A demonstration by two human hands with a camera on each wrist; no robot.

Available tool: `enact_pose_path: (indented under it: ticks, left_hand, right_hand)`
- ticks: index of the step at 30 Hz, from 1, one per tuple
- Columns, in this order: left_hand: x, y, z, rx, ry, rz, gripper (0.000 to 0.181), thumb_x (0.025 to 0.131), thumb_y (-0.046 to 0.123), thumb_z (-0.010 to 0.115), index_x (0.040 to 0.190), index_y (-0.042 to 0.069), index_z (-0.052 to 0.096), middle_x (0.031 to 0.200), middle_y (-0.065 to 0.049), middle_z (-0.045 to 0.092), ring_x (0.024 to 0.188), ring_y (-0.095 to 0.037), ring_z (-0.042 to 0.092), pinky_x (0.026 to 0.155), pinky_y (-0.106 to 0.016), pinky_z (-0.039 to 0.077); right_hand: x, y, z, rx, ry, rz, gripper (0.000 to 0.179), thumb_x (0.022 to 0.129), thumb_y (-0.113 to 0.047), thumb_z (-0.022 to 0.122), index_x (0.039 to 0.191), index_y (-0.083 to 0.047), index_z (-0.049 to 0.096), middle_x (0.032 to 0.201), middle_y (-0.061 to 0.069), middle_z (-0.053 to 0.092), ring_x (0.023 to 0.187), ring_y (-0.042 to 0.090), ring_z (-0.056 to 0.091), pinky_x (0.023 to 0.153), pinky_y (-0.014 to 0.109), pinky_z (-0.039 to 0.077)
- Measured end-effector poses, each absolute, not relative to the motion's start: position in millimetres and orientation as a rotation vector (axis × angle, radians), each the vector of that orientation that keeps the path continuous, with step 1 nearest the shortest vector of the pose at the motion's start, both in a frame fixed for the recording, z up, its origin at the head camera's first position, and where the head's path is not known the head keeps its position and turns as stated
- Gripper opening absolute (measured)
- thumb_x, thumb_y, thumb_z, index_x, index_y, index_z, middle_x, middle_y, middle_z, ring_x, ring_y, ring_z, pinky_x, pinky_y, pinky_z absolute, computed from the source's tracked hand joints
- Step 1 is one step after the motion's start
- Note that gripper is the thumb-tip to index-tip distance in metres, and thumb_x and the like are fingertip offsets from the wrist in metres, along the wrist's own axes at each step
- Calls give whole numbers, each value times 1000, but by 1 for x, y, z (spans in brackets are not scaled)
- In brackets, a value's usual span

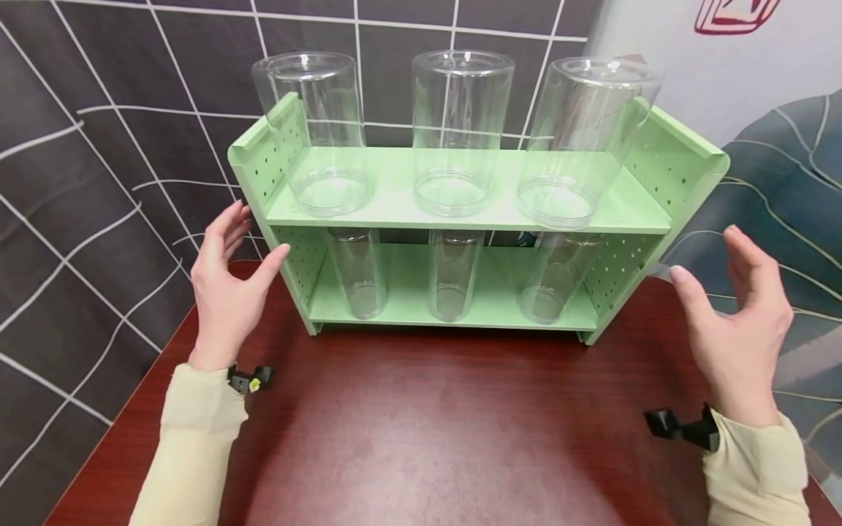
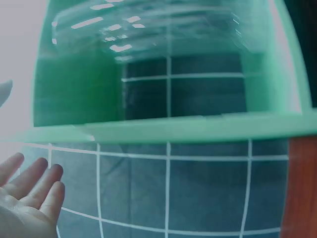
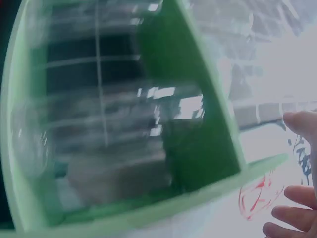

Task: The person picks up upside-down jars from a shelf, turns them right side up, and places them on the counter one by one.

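Note:
A light green two-tier rack (image 1: 421, 225) with perforated side panels stands on the table. Three large clear cylinders (image 1: 460, 124) line its upper shelf, and three narrower clear cylinders (image 1: 452, 281) are on the lower one. My left hand (image 1: 226, 299) is beside the rack's left panel, thumb and fingers spread, the thumb tip overlapping the panel's edge in the head view. Off the right side, a gap away from the panel, my right hand (image 1: 743, 329) is raised with fingers loosely bent and nothing in it. In the left wrist view, relaxed fingers (image 2: 42, 188) appear below the rack's side.
The dark red wooden table (image 1: 421, 424) extends in front of the rack. Behind and to the left hangs a dark covering (image 1: 99, 219) with white grid lines. A pale covering with blue-grey shapes (image 1: 789, 161) is at the right.

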State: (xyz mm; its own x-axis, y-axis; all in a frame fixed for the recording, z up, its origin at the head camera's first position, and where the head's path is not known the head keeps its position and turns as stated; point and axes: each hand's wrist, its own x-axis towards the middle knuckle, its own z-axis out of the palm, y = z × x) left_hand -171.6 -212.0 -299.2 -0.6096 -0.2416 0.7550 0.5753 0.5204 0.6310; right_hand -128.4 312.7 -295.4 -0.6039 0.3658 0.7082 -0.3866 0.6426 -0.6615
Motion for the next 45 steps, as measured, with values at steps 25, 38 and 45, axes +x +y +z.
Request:
enact_pose_path:
  ticks: [25, 38, 45]
  left_hand:
    - [-210, -197, -279, -69, -1613, -1362, 36, 87, 7, 80, 122, 9, 71, 109, -8, 69, 87, -15, 66, 80, -23, 56]
    - [-206, -199, -276, 6, -1683, -1211, 34, 85, 12, 83, 118, 15, 78, 105, -3, 76, 78, -3, 67, 73, -16, 56]
    - [-206, -199, -275, 4, -1694, -1176, 33, 85, 10, 83, 118, 14, 77, 101, -5, 77, 78, -1, 67, 72, -15, 56]
  right_hand:
    - [-133, 242, -258, 164, -1915, 1334, 72, 82, -2, 82, 147, -10, 52, 148, 8, 51, 136, 21, 46, 115, 31, 35]
    - [-179, 223, -226, 104, -2300, 1170, 104, 81, -37, 87, 162, -19, 24, 159, 3, 38, 144, 11, 34, 116, 22, 25]
    - [-188, 220, -219, 9, -2399, 1162, 116, 77, -52, 86, 164, -23, 15, 158, 3, 41, 142, 21, 41, 117, 30, 30]
